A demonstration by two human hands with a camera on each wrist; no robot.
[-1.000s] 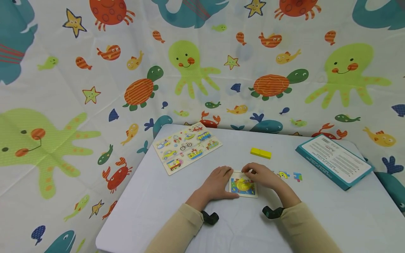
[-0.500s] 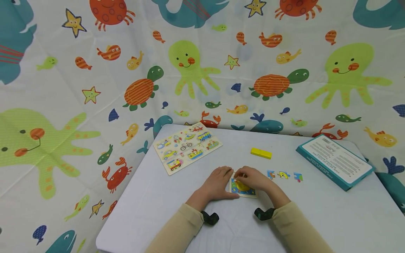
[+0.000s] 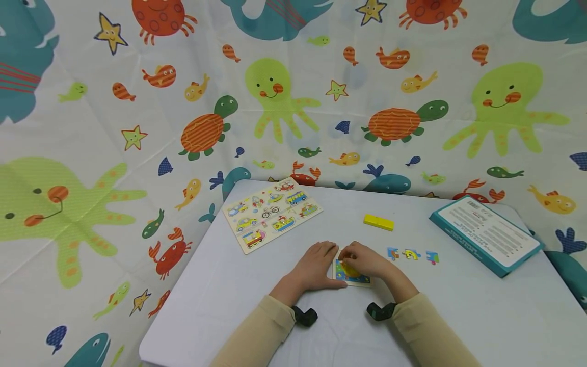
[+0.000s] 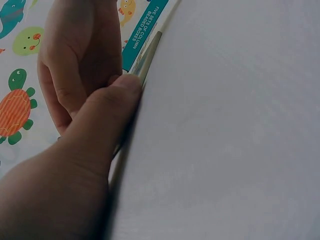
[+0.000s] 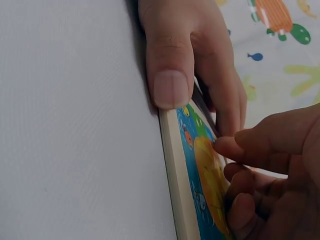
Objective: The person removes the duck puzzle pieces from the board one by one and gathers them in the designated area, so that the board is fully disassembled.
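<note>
A small square jigsaw board [image 3: 359, 279] with a wooden rim and a yellow figure on blue lies on the white table. My left hand [image 3: 314, 267] holds it at its left side, the thumb [image 5: 171, 90] against the near edge and the fingers toward the far edge. Over the board's upper part, my right hand [image 3: 364, 259] has its thumb and fingers curled together at the picture, pinching a puzzle piece that is almost wholly hidden by the fingertips. To the right of that hand lie three loose puzzle pieces [image 3: 411, 254] in a row.
A wooden picture board [image 3: 270, 211] with several vehicles lies at the back left. Behind the loose pieces is a yellow block [image 3: 378, 222]. A teal and white box [image 3: 486, 234] lies at the right. A sea-animal cloth [image 3: 293, 117] hangs behind the table.
My right hand has moved left across the upper part of the board, uncovering the leftmost loose piece; over the last half second it barely shifts. My left hand stays in place.
</note>
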